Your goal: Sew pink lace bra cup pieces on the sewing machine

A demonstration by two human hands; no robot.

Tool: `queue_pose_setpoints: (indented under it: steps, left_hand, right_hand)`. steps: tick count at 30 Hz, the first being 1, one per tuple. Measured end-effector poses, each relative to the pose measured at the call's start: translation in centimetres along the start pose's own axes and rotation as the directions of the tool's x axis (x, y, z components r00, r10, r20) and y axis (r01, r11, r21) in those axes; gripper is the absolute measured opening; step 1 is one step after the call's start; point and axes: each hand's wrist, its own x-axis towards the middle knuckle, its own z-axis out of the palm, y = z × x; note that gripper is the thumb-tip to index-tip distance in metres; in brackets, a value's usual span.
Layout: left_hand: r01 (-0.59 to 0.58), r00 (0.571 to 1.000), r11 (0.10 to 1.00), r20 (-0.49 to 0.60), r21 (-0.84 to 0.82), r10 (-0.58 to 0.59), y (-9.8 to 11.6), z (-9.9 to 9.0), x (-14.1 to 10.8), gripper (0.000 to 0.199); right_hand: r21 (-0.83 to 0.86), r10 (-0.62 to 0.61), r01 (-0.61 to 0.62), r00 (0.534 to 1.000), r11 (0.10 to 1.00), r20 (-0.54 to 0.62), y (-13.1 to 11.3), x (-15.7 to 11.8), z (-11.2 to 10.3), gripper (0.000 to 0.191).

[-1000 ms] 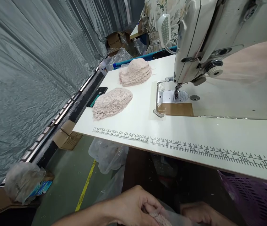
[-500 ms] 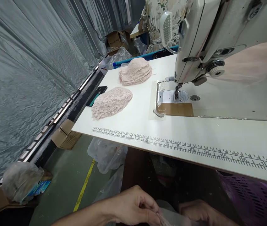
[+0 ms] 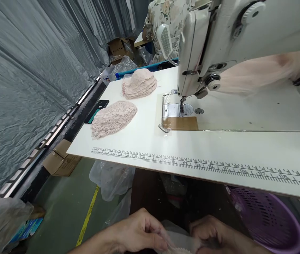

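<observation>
Low in the view, in front of the table edge, my left hand [image 3: 143, 234] pinches a piece of sheer lace fabric [image 3: 178, 243]. My right hand [image 3: 210, 233] grips the same fabric on its other side, its fingertips partly out of sight. Much of the piece is cut off by the bottom of the picture. Beyond my hands stands a white sewing machine [image 3: 192, 53] with its needle and presser foot over a metal plate. Two stacks of pink lace pieces lie on the table: a nearer stack [image 3: 114, 118] and a farther stack [image 3: 140, 84].
A dark phone-like object [image 3: 96, 111] lies partly under the nearer stack. The white table [image 3: 139, 141] has a printed ruler along its front edge. A purple basket [image 3: 269, 218] stands below right, a clear plastic bag [image 3: 113, 178] below left. Someone in patterned clothing [image 3: 166, 17] is behind.
The view has shifted to the right, so the table and machine appear farther left and more of the purple basket shows. Both hands keep hold of the fabric; the right hand is more visible.
</observation>
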Motion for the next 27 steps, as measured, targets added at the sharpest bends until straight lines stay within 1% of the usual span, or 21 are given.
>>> queue_pose_setpoints:
  steps: [4,8,15,17,19,23,27]
  left_hand:
    - [-0.008,1.0,0.998,0.009,0.068,0.008,0.2,-0.5,-0.4,0.045]
    - [0.002,1.0,0.995,0.0,0.098,-0.002,0.0,-0.7,-0.4,0.04]
    - [-0.004,1.0,1.0,0.022,0.002,0.004,0.3,-0.5,-0.3,0.042]
    - [0.004,1.0,1.0,0.013,-0.023,-0.004,0.4,-0.4,-0.3,0.045]
    - [0.013,1.0,1.0,-0.013,-0.029,-0.013,0.4,-0.4,-0.2,0.047]
    - [0.022,0.995,1.0,-0.092,-0.017,-0.024,0.2,-0.1,-0.1,0.049]
    - [0.002,0.974,1.0,-0.225,-0.025,-0.008,0.1,0.4,0.3,0.049]
  right_hand:
    - [0.033,-0.064,0.063,0.998,0.997,0.019,-1.2,0.1,-0.4,0.03]
    - [0.047,-0.107,0.106,0.994,0.993,0.023,-1.1,0.0,-0.5,0.033]
    - [0.044,-0.093,0.093,0.996,0.995,-0.004,-1.2,0.1,-0.3,0.028]
    - [0.049,-0.088,0.088,0.996,0.995,-0.001,-1.2,0.1,-0.2,0.027]
    - [0.06,-0.077,0.076,0.997,0.995,0.002,-1.0,0.1,-0.1,0.028]
    - [0.083,-0.025,0.028,0.999,0.996,-0.032,-0.6,-0.1,0.1,0.031]
    - [0.063,0.021,-0.019,0.999,0.998,-0.035,-0.6,0.0,0.8,0.048]
